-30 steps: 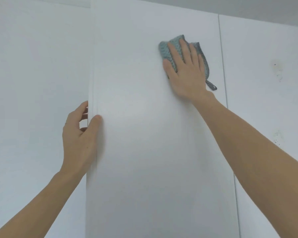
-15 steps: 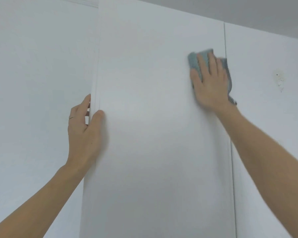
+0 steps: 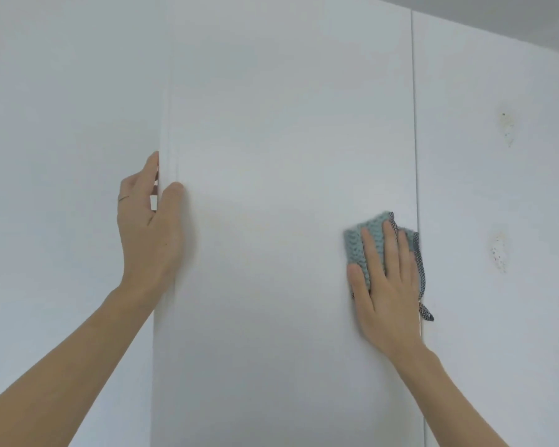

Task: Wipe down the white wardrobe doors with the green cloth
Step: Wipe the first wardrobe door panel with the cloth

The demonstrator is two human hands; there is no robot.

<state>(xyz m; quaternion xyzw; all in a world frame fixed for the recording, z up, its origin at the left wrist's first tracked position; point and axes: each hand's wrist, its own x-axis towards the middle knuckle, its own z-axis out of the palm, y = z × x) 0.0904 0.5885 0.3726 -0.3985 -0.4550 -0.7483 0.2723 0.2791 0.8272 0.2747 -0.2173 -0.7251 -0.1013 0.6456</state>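
A white wardrobe door (image 3: 288, 188) fills the middle of the head view, swung partly open. My left hand (image 3: 149, 227) grips its left edge, thumb on the front face and fingers behind the edge. My right hand (image 3: 386, 285) lies flat with straight fingers, pressing a green knitted cloth (image 3: 357, 243) against the door near its right edge. A dark checked strip of the cloth hangs below my palm, by the seam.
A second white door (image 3: 491, 285) to the right carries two speckled dirty marks, one higher (image 3: 507, 127) and one lower (image 3: 499, 253). A plain white surface (image 3: 62, 156) stands on the left. A strip of ceiling shows at the top right.
My right hand has slid the cloth to the right and then down along the door's right edge. My left hand keeps its grip on the left edge.
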